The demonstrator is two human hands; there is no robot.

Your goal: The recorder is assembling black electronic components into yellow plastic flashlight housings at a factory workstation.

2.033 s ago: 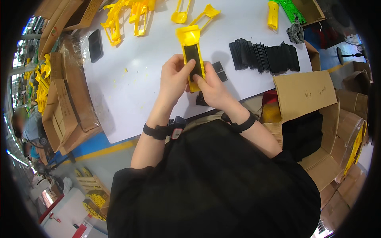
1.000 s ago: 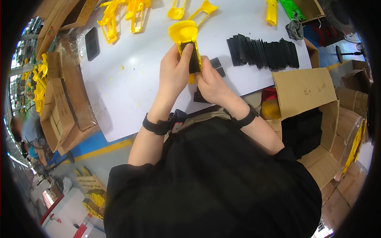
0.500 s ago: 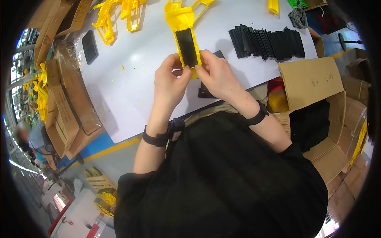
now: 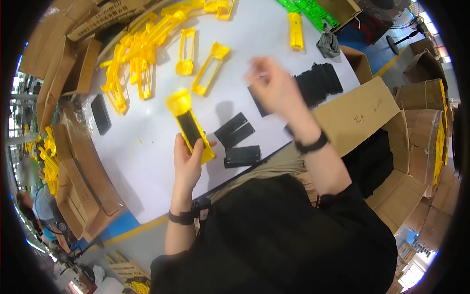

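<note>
My left hand [image 4: 187,165] grips the lower end of a yellow plastic frame [image 4: 179,104], its thumb on the black strip [image 4: 190,127] set inside. The frame is tilted, its wider end pointing away from me. To the right, my right hand [image 4: 278,90] is raised beside the row of black strips [image 4: 319,84]. Its fingers are smeared by motion, and whether they hold anything is unclear. Between the hands lie loose black strips [image 4: 235,130], with more black strips [image 4: 243,155] nearer the table edge. Two empty yellow frames [image 4: 185,66] [image 4: 199,88] rest beyond the left hand.
A pile of yellow frames [image 4: 142,46] covers the far left, near a dark phone [image 4: 101,114]. Far right are a yellow piece [image 4: 295,32], green parts [image 4: 318,13] and a grey bundle [image 4: 328,45]. Cardboard boxes [image 4: 81,179] flank the left; an open carton [image 4: 357,109] stands right.
My right hand has left the yellow frame and moved right to the row of strips. The left hand keeps the frame, now lower and further left. The view has shifted too.
</note>
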